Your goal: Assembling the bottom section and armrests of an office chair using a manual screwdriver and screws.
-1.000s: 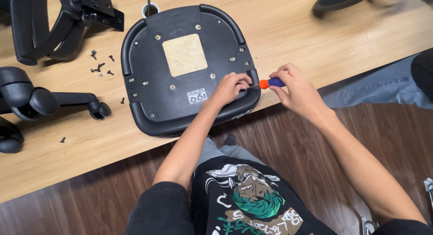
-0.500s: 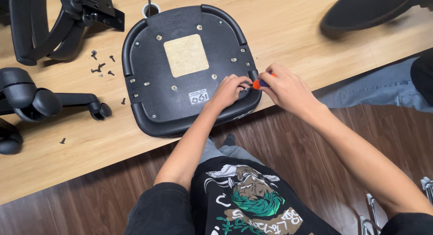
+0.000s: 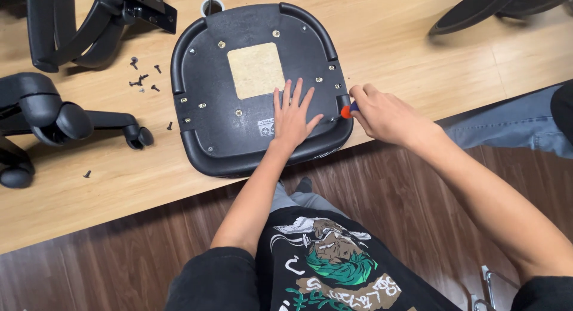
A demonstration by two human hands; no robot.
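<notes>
Centrally, a black chair seat pan (image 3: 239, 126) lies underside up on a light wooden table (image 3: 418, 66), its near edge reaching almost to the table's front edge. A tan square patch (image 3: 255, 69) sits in the middle of the underside, with small brass-coloured screws dotted around it and a small white label near the front.

Left hand (image 3: 292, 117): laid flat on the seat pan just right of the label, palm down, fingers spread and straight, gripping nothing.

Right hand (image 3: 382, 114): at the seat pan's right front corner, fingers curled shut around a screwdriver (image 3: 346, 111). Only the orange and blue end of the handle shows beyond the fingers; its tip is hidden, pointing in at the corner of the pan.

Outward, left side: loose dark screws (image 3: 141, 80) scattered on the table just beside the pan's left edge, one more stray further toward the front. Beyond them a black chair base with castors (image 3: 59, 117), lying at the table's left end. Above it, a black curved frame part with bracket (image 3: 101, 19).

Top right: another dark padded chair part (image 3: 495, 7), well apart from the pan.

Below the table edge: dark wood floor (image 3: 119, 263), and the person's black printed shirt.
</notes>
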